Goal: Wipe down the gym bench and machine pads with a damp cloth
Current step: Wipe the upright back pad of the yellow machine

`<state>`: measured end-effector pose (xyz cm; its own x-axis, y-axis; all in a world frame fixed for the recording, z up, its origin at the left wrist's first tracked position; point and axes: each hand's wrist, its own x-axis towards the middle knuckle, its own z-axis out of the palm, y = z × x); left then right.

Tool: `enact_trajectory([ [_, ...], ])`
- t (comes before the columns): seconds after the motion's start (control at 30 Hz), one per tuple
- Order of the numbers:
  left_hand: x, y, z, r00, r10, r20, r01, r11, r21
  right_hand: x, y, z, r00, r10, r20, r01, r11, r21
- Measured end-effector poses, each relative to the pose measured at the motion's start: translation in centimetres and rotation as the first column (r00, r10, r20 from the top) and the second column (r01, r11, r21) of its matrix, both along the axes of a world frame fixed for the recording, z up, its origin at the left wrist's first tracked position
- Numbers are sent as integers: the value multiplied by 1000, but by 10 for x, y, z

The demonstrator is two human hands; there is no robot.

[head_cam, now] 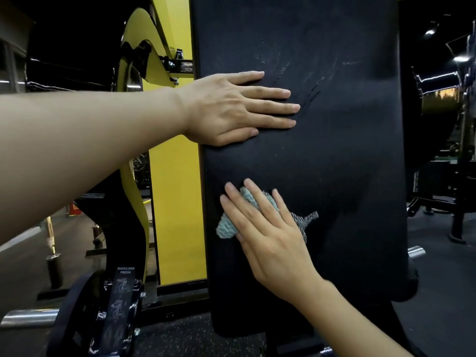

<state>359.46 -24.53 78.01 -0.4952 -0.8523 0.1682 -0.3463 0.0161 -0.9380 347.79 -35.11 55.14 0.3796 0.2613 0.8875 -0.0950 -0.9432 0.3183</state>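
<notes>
A tall black back pad (347, 155) of a shoulder press machine fills the middle of the head view, with pale scuff marks near its top. My left hand (231, 109) lies flat against the pad's left edge, fingers straight and pointing right. Lower down, my right hand (265, 233) presses a small grey-blue cloth (226, 228) against the pad with straight fingers. The cloth sticks out to the left of the fingers and to the right behind the hand.
The machine's yellow and black frame (175, 202) stands left of the pad, with a shoulder press label plate (121, 300) below it. A chrome bar (28, 316) juts out at the lower left. Dark gym equipment (443, 181) stands at the right on speckled rubber flooring (180, 338).
</notes>
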Motion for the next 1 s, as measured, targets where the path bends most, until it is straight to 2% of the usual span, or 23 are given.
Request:
enact_trajectory([
  [0.13, 0, 0, -4, 1000, 0, 8, 0, 1000, -20, 2, 2, -7, 999, 7, 37, -10, 997, 71],
  [0.2, -3, 0, -4, 1000, 24, 4, -24, 999, -34, 6, 1, 6, 996, 9, 91, -24, 986, 164],
  [0.33, -4, 1, -6, 1000, 29, 4, -29, 998, -60, 10, -12, 45, 962, -134, 237, 43, 934, 354],
  [0.43, 1, -1, -6, 1000, 7, -8, -8, 995, -96, 15, -15, 62, 943, -179, 282, 48, 909, 414],
  [0.63, 0, 0, -7, 1000, 0, -9, -1, 996, -93, 15, -2, 28, 947, -186, 263, 71, 918, 391],
  [0.8, 2, -1, -9, 1000, -7, -18, 5, 995, -104, 10, 13, -17, 979, -79, 187, 15, 947, 321],
  [0.93, 0, -1, -10, 1000, 5, -20, -7, 994, -112, 6, 3, -10, 985, -42, 167, -7, 959, 282],
  [1.0, 0, -2, -12, 1000, 13, -15, -15, 992, -127, 7, -4, 7, 978, -61, 201, -5, 950, 312],
])
